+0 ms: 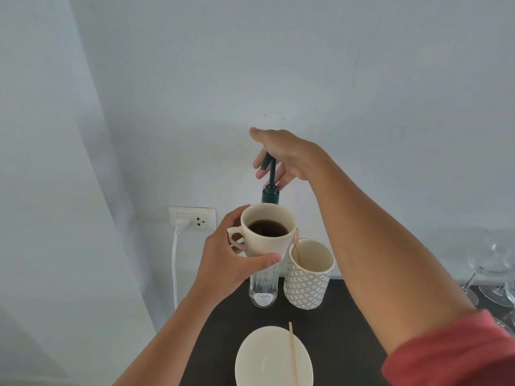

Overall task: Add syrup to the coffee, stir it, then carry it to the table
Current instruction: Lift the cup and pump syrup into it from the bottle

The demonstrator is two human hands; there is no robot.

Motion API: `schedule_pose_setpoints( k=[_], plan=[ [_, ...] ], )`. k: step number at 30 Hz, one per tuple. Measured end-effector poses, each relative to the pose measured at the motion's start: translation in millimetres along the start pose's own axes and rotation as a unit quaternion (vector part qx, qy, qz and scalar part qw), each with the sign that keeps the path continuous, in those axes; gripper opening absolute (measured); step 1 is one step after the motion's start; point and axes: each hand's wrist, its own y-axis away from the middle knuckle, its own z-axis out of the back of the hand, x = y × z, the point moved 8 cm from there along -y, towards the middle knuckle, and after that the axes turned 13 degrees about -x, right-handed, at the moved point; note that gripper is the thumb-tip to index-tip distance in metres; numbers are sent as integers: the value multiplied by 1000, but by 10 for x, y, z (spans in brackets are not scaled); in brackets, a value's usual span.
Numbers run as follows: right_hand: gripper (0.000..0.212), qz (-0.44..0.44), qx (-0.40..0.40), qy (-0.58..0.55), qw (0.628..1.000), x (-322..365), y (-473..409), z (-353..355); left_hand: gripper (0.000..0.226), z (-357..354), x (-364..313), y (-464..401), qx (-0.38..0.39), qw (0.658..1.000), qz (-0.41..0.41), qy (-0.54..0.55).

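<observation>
Nearest, a pale saucer with a wooden stirrer across it waits on the dark surface; above it the left hand grips the cream coffee cup, thumb and fingers wrapped round its body by the handle, holding it in the air under the spout. That cup looks rigid, breakable ceramic, dark coffee sitting low, best held level by the wall or handle. Behind, the right hand, fingers spread, rests over the green pump of the clear syrup bottle
</observation>
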Motion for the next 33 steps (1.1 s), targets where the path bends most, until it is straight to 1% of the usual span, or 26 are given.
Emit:
schedule_pose_setpoints(
  k=[3,6,14,24,29,33],
  plan=[
    [51,-11,-3,4,1000,-25,-18,-2,83,10,-24,-21,-2,1000,-1,4],
    [46,-10,-10,-9,1000,-46,-25,11,81,30,-63,-46,-4,1000,-2,7],
    [49,-22,-21,-37,999,-97,-56,16,83,1,-154,-109,-1,1000,2,28],
    [48,-28,-34,-20,999,-116,-73,-9,84,-22,-225,-80,5,999,-6,33],
    [47,-36,-9,-16,999,-95,-72,-16,79,-8,-246,-57,3,1000,-1,27],
    [52,-47,35,-11,998,-88,-61,-15,81,-1,-197,-57,2,1000,3,14]
  ],
)
